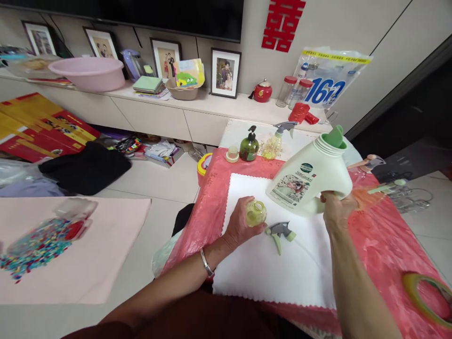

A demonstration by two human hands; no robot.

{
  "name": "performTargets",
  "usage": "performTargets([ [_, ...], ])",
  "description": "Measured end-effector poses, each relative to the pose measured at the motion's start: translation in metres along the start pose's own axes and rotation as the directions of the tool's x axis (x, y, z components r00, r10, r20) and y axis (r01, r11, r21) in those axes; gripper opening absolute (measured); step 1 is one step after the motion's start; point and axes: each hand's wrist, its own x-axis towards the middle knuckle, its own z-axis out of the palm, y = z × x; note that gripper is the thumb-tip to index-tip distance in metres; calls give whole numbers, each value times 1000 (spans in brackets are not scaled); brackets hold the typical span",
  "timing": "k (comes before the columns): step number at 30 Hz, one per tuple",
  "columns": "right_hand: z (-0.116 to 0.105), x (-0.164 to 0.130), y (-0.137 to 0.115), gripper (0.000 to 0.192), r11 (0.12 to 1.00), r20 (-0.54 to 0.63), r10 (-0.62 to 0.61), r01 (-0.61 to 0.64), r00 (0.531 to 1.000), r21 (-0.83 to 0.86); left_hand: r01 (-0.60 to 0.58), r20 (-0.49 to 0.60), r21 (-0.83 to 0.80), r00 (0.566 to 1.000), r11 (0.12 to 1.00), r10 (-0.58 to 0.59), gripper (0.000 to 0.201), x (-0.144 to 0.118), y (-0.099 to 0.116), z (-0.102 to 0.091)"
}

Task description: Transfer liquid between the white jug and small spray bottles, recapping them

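Note:
My left hand point(239, 227) grips a small yellow-green clear bottle point(255, 213) with its open mouth facing up, standing on a white cloth point(268, 268). My right hand point(336, 207) holds the handle of a large white jug point(310, 176) with a green spout, lifted and tilted above the cloth, to the right of the small bottle. A grey and green trigger sprayer head point(279, 232) lies loose on the cloth between my two hands.
A red plastic sheet point(384, 245) covers the table. At its far edge stand a dark green pump bottle point(249, 145), a spray bottle point(275, 141) and a small cap point(232, 154). A tape roll point(409, 287) lies at the right. Clutter covers the floor at left.

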Motion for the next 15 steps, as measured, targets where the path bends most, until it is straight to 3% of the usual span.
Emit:
performTargets([
  [4,-15,-3,2,45,999,90,34,-33,995,-7,-5,-4,4,1000,1000,5,82,0,1,0],
  [8,-44,-19,4,63,988,203,91,-62,975,-144,5,-20,4,1000,1000,-5,80,1,1,1],
  [11,-65,-46,4,79,958,198,113,-54,974,-282,3,-27,-5,1000,1000,-3,80,1,1,2],
  [13,-71,-70,3,75,937,225,118,-33,967,-348,3,-26,-15,1000,1000,-3,80,1,1,3],
  [15,-69,-96,1,67,933,333,100,28,938,-360,10,-19,-26,1000,1000,-11,83,1,1,3],
])
